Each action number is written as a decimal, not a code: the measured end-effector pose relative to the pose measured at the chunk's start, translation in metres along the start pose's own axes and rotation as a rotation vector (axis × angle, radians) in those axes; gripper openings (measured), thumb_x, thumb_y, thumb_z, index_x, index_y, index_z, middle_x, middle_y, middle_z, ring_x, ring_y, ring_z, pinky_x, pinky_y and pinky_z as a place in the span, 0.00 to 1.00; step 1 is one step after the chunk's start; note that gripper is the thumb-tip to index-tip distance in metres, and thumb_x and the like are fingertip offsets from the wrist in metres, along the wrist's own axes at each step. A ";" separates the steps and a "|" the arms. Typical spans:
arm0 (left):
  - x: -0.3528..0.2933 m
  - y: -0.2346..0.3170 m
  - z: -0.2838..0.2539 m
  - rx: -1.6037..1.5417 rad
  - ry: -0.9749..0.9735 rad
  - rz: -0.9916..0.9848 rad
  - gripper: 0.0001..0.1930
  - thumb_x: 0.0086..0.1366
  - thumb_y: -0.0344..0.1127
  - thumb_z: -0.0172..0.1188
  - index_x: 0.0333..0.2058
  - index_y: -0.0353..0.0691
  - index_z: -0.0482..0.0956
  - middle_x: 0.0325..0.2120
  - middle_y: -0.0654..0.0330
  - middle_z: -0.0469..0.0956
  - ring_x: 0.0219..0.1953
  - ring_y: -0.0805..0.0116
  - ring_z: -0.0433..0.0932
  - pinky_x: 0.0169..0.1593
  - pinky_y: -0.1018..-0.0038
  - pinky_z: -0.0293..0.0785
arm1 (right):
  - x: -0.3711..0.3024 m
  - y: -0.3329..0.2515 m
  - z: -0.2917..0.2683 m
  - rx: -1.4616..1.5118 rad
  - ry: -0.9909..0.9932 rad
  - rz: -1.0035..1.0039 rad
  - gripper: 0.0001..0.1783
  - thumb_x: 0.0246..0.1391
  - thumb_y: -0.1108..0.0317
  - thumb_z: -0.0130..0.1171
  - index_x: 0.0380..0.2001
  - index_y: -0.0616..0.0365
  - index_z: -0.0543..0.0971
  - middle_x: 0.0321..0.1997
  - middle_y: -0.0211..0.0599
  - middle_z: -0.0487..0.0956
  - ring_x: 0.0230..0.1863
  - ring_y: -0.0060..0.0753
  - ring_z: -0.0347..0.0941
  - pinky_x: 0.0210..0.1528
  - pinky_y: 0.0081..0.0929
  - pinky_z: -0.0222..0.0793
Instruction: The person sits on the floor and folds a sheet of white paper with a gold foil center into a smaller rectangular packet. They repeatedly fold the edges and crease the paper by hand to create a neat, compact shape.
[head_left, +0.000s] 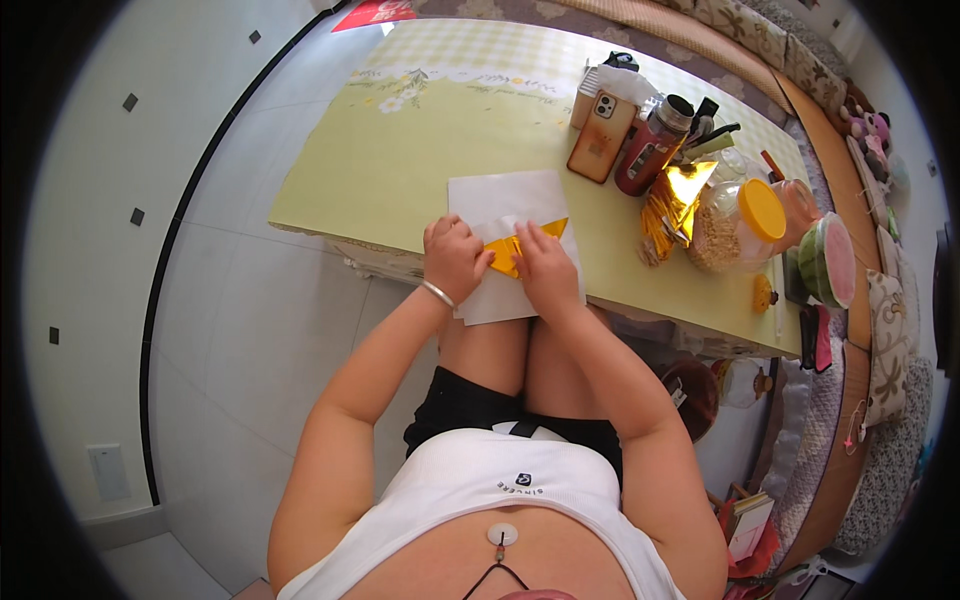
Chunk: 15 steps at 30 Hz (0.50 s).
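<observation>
A sheet of shiny gold foil paper, partly folded, lies slantwise on white paper at the table's near edge. My left hand is closed at the foil's left end, fingers curled, thumb on the foil. From the other side, my right hand grips the foil's middle, with its thumb and fingertips pressed down on the fold. The fingers cover part of the foil. The white paper hangs a little over the edge toward my lap.
On the right of the table stand a phone, a dark red bottle, a pile of gold foil, a yellow-lidded jar and a cut watermelon. Below the table is a dark red bin. A sofa runs along the right.
</observation>
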<state>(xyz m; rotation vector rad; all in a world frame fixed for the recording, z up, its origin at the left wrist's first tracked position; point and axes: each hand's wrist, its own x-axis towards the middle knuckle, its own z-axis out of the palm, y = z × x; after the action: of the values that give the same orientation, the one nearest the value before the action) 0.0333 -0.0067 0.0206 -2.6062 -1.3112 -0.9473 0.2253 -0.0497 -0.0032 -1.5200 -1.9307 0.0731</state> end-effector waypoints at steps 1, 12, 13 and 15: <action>0.005 0.001 0.001 -0.010 -0.040 -0.073 0.15 0.46 0.40 0.73 0.32 0.41 0.81 0.34 0.60 0.76 0.47 0.57 0.73 0.54 0.61 0.65 | 0.007 0.000 -0.007 0.047 -0.025 0.089 0.30 0.54 0.69 0.61 0.63 0.51 0.72 0.65 0.50 0.71 0.59 0.49 0.72 0.56 0.44 0.72; 0.050 0.005 0.004 0.041 -0.319 -0.157 0.11 0.45 0.36 0.71 0.25 0.41 0.78 0.28 0.57 0.77 0.40 0.52 0.76 0.45 0.57 0.71 | 0.060 0.033 -0.024 -0.182 -0.109 -0.377 0.34 0.50 0.75 0.58 0.64 0.52 0.69 0.60 0.39 0.74 0.64 0.41 0.66 0.75 0.39 0.49; 0.044 0.006 0.005 0.058 -0.234 -0.058 0.10 0.45 0.35 0.70 0.24 0.41 0.77 0.26 0.56 0.77 0.38 0.52 0.76 0.44 0.57 0.72 | 0.064 0.029 -0.029 -0.199 -0.204 -0.383 0.33 0.51 0.75 0.58 0.63 0.53 0.71 0.59 0.38 0.75 0.64 0.40 0.67 0.76 0.40 0.49; 0.032 0.014 0.007 0.016 -0.129 0.066 0.05 0.50 0.30 0.62 0.26 0.40 0.75 0.27 0.55 0.76 0.33 0.51 0.76 0.41 0.57 0.73 | 0.070 0.024 -0.040 -0.235 -0.395 -0.389 0.30 0.51 0.74 0.57 0.60 0.55 0.73 0.55 0.35 0.77 0.63 0.38 0.68 0.76 0.42 0.48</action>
<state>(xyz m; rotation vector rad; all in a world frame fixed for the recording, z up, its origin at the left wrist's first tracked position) 0.0613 0.0088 0.0359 -2.7203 -1.2446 -0.7678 0.2596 0.0056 0.0498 -1.3134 -2.6002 -0.0283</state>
